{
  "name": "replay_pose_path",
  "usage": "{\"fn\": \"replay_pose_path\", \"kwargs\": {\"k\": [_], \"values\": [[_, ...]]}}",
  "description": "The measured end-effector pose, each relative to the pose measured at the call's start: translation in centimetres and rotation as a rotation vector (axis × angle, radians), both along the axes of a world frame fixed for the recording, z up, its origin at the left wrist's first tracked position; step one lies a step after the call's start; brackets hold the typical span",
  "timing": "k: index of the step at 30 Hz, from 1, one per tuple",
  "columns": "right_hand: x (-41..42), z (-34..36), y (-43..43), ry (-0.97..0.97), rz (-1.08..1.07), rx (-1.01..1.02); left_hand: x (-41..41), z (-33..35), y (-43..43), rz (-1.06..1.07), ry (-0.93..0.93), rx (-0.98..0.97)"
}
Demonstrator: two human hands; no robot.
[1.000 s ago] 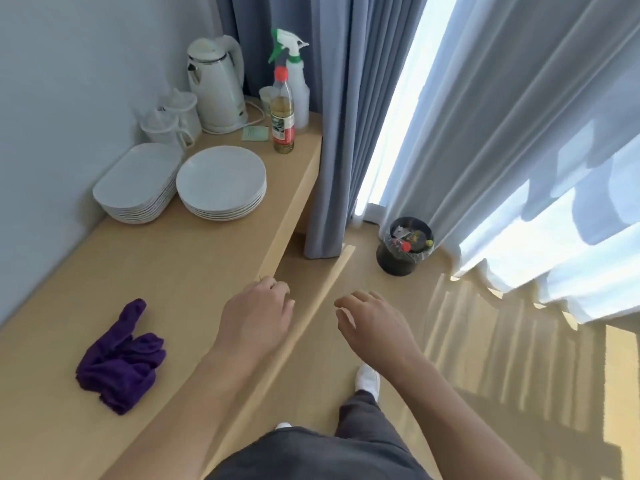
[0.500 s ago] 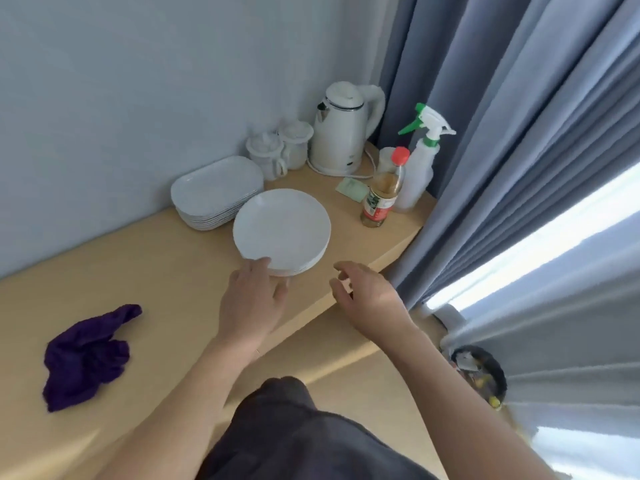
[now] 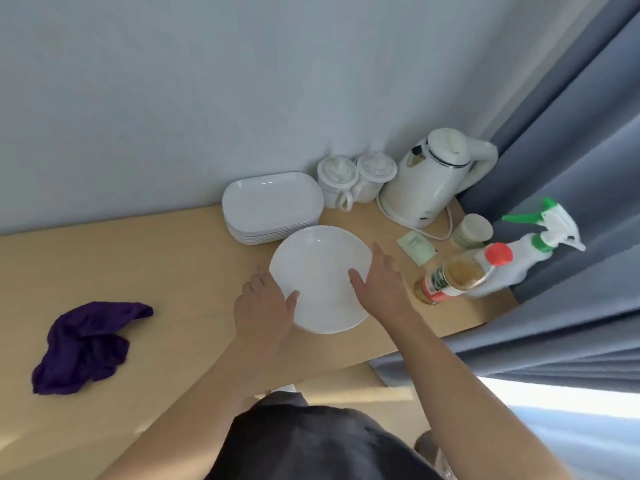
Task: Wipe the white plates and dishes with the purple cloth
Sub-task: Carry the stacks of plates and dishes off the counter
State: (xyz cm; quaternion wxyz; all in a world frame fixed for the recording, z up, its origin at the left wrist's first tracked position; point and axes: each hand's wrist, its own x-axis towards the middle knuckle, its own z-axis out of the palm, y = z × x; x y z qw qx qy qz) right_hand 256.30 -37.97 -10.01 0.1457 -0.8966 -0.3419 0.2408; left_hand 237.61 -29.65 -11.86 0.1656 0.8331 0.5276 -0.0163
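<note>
A stack of round white plates [image 3: 318,271] sits on the wooden counter, with a stack of rectangular white dishes [image 3: 272,202] just behind it by the wall. My left hand [image 3: 265,308] holds the near left rim of the top round plate, thumb lying on its surface. My right hand [image 3: 381,282] holds the right rim the same way, its fingers reaching past the edge. The purple cloth [image 3: 86,344] lies crumpled on the counter far to the left, away from both hands.
Two lidded white cups [image 3: 353,178] and a white kettle [image 3: 429,178] stand at the back corner. A red-capped bottle [image 3: 457,275], a spray bottle [image 3: 533,251], a small jar [image 3: 471,232] and a green packet [image 3: 417,247] crowd the right end. Grey curtains [image 3: 571,168] hang on the right.
The view has swung from the floor and window to the counter. Both hands have reached forward from the counter's front edge onto the top round plate.
</note>
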Motion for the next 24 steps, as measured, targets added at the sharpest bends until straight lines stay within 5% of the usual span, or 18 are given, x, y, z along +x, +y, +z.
{"fn": "replay_pose_path", "kwargs": {"k": [12,24], "values": [[2.4,-2.0,0.8,0.199,0.019,0.171,1.5,-1.2,-1.3,0.335,-0.410,-0.304],[4.3,-1.9,0.8,0.279,0.120,0.152,3.2,-0.7,-2.7,0.654,-0.326,-0.356]]}}
